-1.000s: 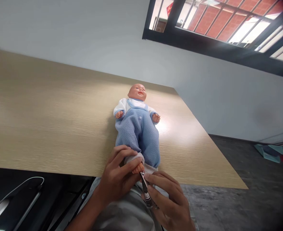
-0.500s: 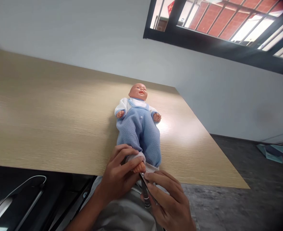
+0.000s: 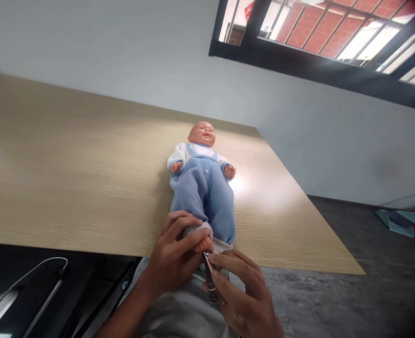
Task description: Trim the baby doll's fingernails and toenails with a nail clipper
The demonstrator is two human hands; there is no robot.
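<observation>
At table (image 3: 69,178) edge: left hand (image 3: 170,263) pinching doll (image 3: 202,188) foot; right hand (image 3: 244,295) gripping nail clipper (image 3: 209,277), fingers curled.

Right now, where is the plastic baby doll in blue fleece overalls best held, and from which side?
Take the baby doll at the white cuff just above its bare foot, coming from the left, as the left hand does. It lies on its back on the wooden table, feet at the near edge, and the metal nail clipper in the right hand takes the right side.
</observation>
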